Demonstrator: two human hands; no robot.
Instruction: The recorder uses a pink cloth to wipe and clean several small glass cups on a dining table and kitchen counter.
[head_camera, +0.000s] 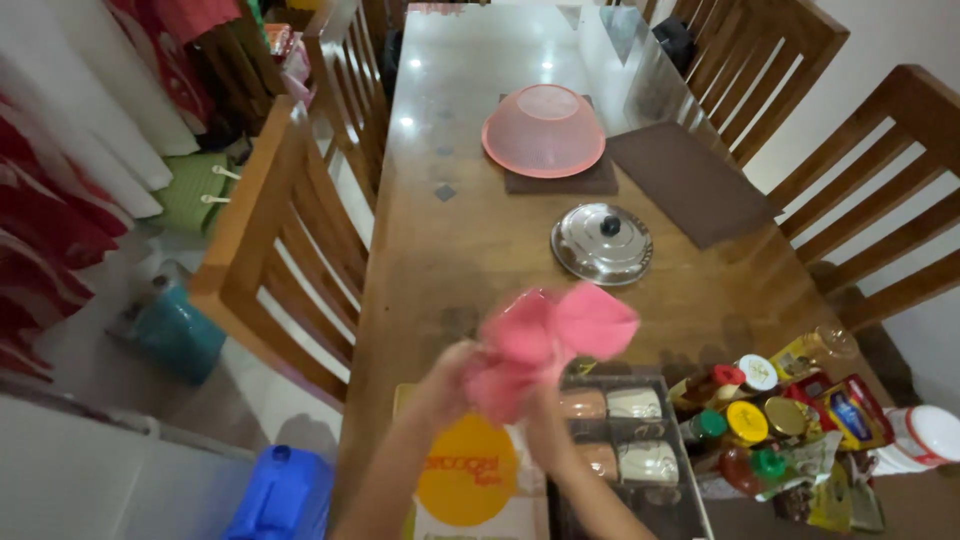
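Two bare hands meet over the near end of a long wooden table (470, 240), both wrapped into a pink cloth (555, 335) that is bunched and blurred with motion. The left hand (455, 375) closes on the cloth's lower left part, fingers curled into the fabric; the right hand (545, 410) grips it from below, and the cloth hides most of its fingers, so its exact hold is hard to read, though it appears to be clenched on the fabric. The cloth is lifted off the table, hanging in the air just nearer the camera than a domed steel lid (601, 243) with a dark knob, which lies flat on the tabletop.

Beyond the steel lid, a pink mesh food cover (544, 130) sits dome-up on a dark placemat (560, 180). To the right of the lid lies a second brown placemat (690, 185), set at an angle. Nearer than the lid and under the hands stands a dark tray (690, 500) holding four lidded containers (620, 435), brown and pale. Left of that tray lies a package with a round yellow label (468, 470). To the right of the tray, bottles and jars (760, 420) with red, yellow and green caps crowd the table's corner, with packets among them. Wooden chairs (290, 240) line both long sides of the table, and a blue plastic canister (280, 495) stands on the floor to the left.
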